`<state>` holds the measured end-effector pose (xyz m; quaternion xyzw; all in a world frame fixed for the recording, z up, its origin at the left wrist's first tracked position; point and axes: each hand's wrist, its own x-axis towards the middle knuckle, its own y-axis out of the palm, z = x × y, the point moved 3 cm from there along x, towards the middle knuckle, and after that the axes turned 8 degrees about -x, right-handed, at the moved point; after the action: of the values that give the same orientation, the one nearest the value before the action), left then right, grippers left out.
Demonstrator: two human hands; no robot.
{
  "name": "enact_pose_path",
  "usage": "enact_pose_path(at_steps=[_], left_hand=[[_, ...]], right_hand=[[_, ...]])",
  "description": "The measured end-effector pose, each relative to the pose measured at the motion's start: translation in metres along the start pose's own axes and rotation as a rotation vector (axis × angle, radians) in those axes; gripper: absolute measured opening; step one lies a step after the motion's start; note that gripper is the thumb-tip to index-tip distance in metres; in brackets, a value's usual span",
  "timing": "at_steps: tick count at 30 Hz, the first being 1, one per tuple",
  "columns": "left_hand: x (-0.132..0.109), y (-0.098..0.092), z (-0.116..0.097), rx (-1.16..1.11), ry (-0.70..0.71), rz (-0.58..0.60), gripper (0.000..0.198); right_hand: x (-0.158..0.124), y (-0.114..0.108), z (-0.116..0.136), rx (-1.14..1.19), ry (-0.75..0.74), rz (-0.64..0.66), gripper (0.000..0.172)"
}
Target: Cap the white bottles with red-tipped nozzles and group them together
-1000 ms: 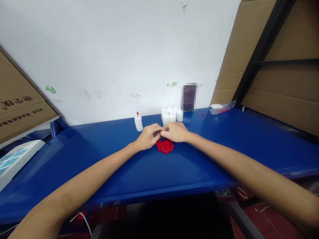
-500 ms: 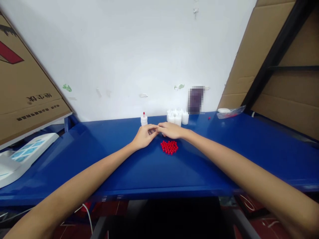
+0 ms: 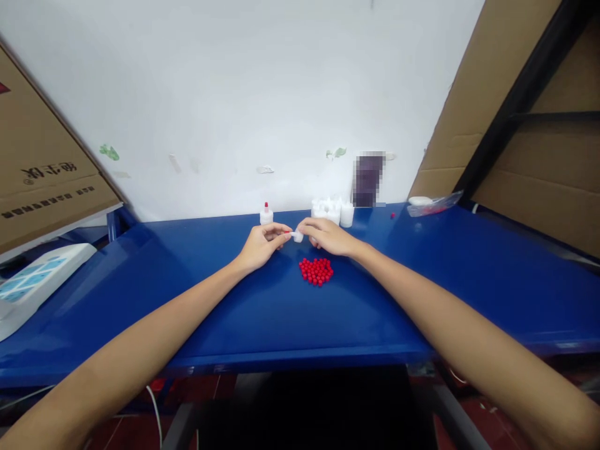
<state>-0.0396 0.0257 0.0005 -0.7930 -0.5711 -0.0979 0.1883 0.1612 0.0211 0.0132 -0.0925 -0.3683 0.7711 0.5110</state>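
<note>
Both my hands meet above the blue table (image 3: pixel 281 312), just behind a pile of several small red caps (image 3: pixel 317 271). My right hand (image 3: pixel 325 236) is closed on a small white bottle (image 3: pixel 298 235), whose end shows between the two hands. My left hand (image 3: pixel 261 244) pinches a red cap (image 3: pixel 286 232) against that bottle's end. A white bottle with a red cap (image 3: pixel 266 215) stands behind my left hand. A group of several uncapped white bottles (image 3: pixel 334 212) stands behind my right hand, near the wall.
A clear plastic bag (image 3: pixel 434 204) lies at the back right, with one loose red cap (image 3: pixel 392 215) near it. A white device with blue panels (image 3: pixel 32 284) sits at the left edge under a cardboard box (image 3: pixel 42 169). Cardboard and a black frame (image 3: pixel 510 106) rise at the right.
My hands have lifted off the red caps and drawn slightly apart, so the white bottle and a red cap now show between the fingers. The camera view has shifted a little.
</note>
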Motion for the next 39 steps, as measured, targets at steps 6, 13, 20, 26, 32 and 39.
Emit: enact_pose_path(at_steps=[6, 13, 20, 26, 32, 39], left_hand=[[-0.002, 0.002, -0.002, 0.112, 0.025, 0.039, 0.032], [-0.003, 0.003, -0.001, 0.160, -0.004, 0.037, 0.030], [-0.004, 0.002, -0.004, 0.202, 0.001, 0.021, 0.030], [-0.006, 0.003, -0.005, 0.222, 0.030, 0.044, 0.031], [-0.008, 0.004, -0.008, 0.203, 0.075, 0.030, 0.031], [-0.017, 0.012, -0.025, 0.383, 0.333, -0.036, 0.017]], right_hand=[[0.000, -0.001, -0.001, -0.019, 0.015, -0.019, 0.038], [0.001, -0.001, 0.003, -0.105, -0.001, -0.164, 0.044], [-0.001, 0.001, -0.001, -0.059, 0.002, -0.237, 0.046], [-0.006, 0.000, 0.009, -0.118, -0.085, -0.320, 0.042], [-0.007, -0.001, 0.013, -0.163, -0.099, -0.308, 0.037], [-0.015, -0.002, 0.026, -0.235, -0.113, -0.376, 0.031]])
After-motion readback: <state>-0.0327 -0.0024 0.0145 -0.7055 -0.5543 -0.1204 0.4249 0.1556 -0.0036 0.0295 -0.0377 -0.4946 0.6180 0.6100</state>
